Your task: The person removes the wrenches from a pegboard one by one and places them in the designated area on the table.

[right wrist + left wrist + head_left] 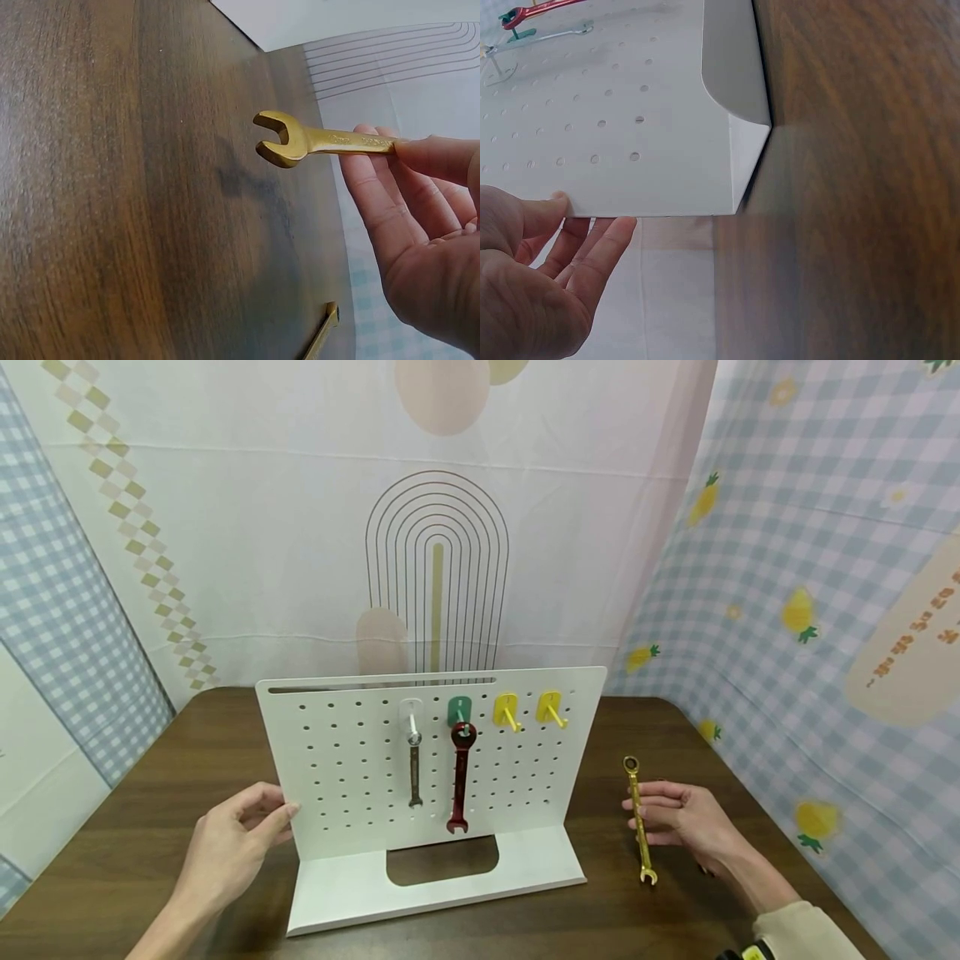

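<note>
A white pegboard stand (352,777) stands upright on the table. My left hand (236,839) pinches its left edge, thumb on the front face and fingers behind, as the left wrist view also shows. My right hand (686,827) holds a gold combination wrench (352,142) between thumb and fingers, right of the board. Its open end points down toward me and its ring end up in the head view. A small silver wrench (415,772) hangs from a clear hook (410,710). Beside it a larger red wrench (460,781) hangs from a green hook (459,706).
Two yellow hooks (507,708) on the board's right side bear nothing. In the right wrist view another gold wrench (322,330) lies on the wooden table (97,187), below my hand. Patterned cloth (585,552) hangs behind the table and along its sides.
</note>
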`<action>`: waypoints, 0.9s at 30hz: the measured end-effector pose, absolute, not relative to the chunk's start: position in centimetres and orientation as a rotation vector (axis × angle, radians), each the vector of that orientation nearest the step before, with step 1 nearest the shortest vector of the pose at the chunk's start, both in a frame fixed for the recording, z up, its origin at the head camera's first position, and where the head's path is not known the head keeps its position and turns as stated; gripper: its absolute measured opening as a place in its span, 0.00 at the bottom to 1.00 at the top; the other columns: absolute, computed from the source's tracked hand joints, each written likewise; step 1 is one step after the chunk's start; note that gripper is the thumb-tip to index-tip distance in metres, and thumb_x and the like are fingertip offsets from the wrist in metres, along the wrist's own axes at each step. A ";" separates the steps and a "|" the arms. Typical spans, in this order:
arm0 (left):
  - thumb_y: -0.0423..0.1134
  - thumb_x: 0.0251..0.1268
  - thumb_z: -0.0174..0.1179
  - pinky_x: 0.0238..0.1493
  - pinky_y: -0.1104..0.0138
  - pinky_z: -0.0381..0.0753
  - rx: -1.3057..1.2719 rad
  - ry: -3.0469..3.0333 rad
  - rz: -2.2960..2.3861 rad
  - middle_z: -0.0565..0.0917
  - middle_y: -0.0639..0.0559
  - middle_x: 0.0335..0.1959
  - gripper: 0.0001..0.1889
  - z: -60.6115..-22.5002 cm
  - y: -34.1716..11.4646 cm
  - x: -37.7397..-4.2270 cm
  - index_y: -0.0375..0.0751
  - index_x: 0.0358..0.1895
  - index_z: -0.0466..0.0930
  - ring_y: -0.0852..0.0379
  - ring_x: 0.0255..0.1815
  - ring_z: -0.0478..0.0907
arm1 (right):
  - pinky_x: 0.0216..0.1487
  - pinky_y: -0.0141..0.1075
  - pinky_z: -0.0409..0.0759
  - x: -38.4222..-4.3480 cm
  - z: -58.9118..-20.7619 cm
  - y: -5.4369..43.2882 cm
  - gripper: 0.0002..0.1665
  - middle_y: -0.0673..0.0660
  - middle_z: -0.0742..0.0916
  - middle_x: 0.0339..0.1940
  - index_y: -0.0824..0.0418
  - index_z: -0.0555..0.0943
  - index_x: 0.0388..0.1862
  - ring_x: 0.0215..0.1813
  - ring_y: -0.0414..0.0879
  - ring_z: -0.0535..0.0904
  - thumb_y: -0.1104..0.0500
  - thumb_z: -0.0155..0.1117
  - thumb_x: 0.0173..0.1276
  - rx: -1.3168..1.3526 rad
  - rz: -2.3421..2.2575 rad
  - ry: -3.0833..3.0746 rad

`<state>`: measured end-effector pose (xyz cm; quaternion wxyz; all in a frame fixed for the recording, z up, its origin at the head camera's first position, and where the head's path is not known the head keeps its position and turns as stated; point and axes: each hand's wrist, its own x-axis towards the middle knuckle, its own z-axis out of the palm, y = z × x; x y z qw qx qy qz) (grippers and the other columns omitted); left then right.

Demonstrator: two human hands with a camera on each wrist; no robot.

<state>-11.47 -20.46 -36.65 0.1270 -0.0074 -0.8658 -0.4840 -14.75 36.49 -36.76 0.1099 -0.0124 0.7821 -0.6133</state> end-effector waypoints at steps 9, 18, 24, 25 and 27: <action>0.36 0.74 0.68 0.37 0.73 0.94 -0.016 -2.519 -1.424 0.88 0.45 0.40 0.07 -36.6 -20.4 -11.5 0.35 0.44 0.85 0.73 0.34 0.87 | 0.45 0.39 0.96 -14.7 -36.9 36.9 0.26 0.46 0.93 0.49 0.75 0.76 0.68 0.48 0.46 0.92 0.64 0.67 0.76 0.003 -1.786 2.316; 0.37 0.74 0.69 0.37 0.72 0.94 -0.001 -2.533 -1.423 0.88 0.45 0.41 0.08 -36.6 -20.5 -11.5 0.36 0.45 0.85 0.73 0.34 0.88 | 0.45 0.39 0.96 -14.8 -37.0 37.3 0.29 0.48 0.93 0.49 0.77 0.73 0.70 0.47 0.46 0.92 0.63 0.67 0.77 0.081 -1.757 2.335; 0.37 0.74 0.68 0.37 0.74 0.93 -0.002 -2.533 -1.423 0.88 0.44 0.41 0.08 -36.7 -20.5 -11.5 0.35 0.45 0.84 0.74 0.34 0.87 | 0.43 0.38 0.95 -14.8 -37.1 37.6 0.28 0.51 0.93 0.50 0.77 0.73 0.70 0.47 0.47 0.92 0.63 0.66 0.77 0.117 -1.739 2.343; 0.37 0.74 0.68 0.37 0.74 0.93 -0.002 -2.533 -1.423 0.88 0.45 0.41 0.08 -36.7 -20.5 -11.5 0.35 0.45 0.84 0.74 0.34 0.87 | 0.42 0.38 0.95 -14.8 -37.2 37.6 0.28 0.51 0.93 0.50 0.77 0.73 0.70 0.47 0.47 0.92 0.63 0.66 0.77 0.121 -1.735 2.343; 0.38 0.74 0.68 0.37 0.74 0.94 -0.002 -2.533 -1.422 0.88 0.45 0.41 0.08 -36.7 -20.5 -11.5 0.36 0.45 0.84 0.74 0.34 0.87 | 0.42 0.38 0.95 -14.8 -37.2 37.8 0.29 0.53 0.93 0.51 0.77 0.72 0.70 0.46 0.47 0.92 0.63 0.66 0.77 0.131 -1.729 2.344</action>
